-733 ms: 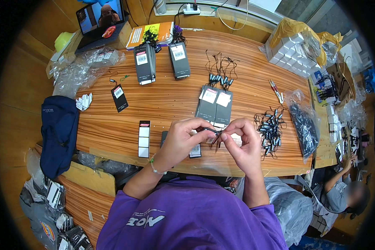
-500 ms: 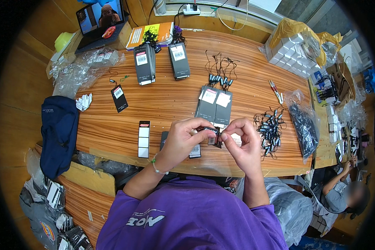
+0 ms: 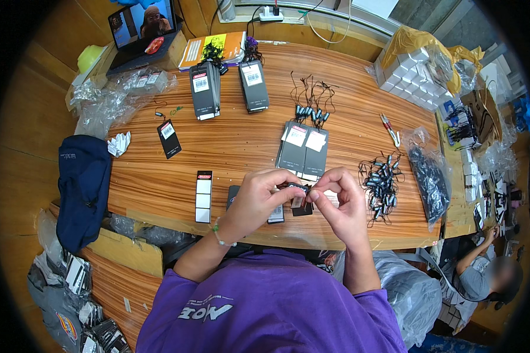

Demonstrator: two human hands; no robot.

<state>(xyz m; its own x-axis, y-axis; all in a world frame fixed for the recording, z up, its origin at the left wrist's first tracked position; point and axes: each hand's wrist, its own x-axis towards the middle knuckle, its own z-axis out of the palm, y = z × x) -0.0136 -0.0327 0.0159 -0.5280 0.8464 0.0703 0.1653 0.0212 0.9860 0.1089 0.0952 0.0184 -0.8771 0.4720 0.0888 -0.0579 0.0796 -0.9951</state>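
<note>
My left hand (image 3: 265,197) pinches a small dark piece between thumb and forefinger, over the table's near edge. My right hand (image 3: 340,206) is closed beside it, thumb and forefinger pressed at the piece's right end. A small black label (image 3: 302,209) hangs below the fingertips; exactly how it joins the pinched piece is hidden. Just beyond my hands lie grey hang tags (image 3: 300,150) with white stickers, their black cords spread behind them. Right of my right hand is a pile of black string fasteners (image 3: 383,188). A strip with white panels (image 3: 203,197) lies left of my left hand.
Two stacks of hang tags (image 3: 205,94) stand farther back, with a single tag (image 3: 168,139) to their left. Pliers (image 3: 390,129) and a plastic bag of black cords (image 3: 429,176) lie at right. White boxes (image 3: 415,76) fill the far right corner. Another person (image 3: 483,270) sits at right.
The black label below my fingertips has turned and now hangs slightly lower. My right fingertips have shifted a little to the left; both hands stay closed.
</note>
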